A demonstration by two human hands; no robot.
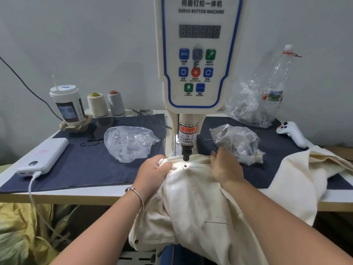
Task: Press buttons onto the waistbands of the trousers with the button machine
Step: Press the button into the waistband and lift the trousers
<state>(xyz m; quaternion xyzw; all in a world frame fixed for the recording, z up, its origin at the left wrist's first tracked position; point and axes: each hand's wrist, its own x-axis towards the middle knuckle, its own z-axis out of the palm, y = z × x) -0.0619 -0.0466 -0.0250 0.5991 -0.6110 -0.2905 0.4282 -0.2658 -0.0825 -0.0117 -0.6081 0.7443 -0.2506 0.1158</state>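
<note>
Cream trousers [193,203] lie over the table's front edge, their waistband under the black press head [185,154] of the white servo button machine [198,54]. A small dark button [185,166] sits on the lit waistband just below the head. My left hand [152,174] grips the bunched waistband left of the button. My right hand [225,166] holds the fabric down on the right, fingers curled over the edge. Another button [136,241] shows low on the hanging cloth.
Clear bags of button parts lie left [129,143] and right [236,142] of the machine, a bigger bag [250,106] behind. A power bank [44,156] with cable, a cup [66,104], two thread cones [106,104], a white controller [292,132] and more cream cloth [305,175] crowd the table.
</note>
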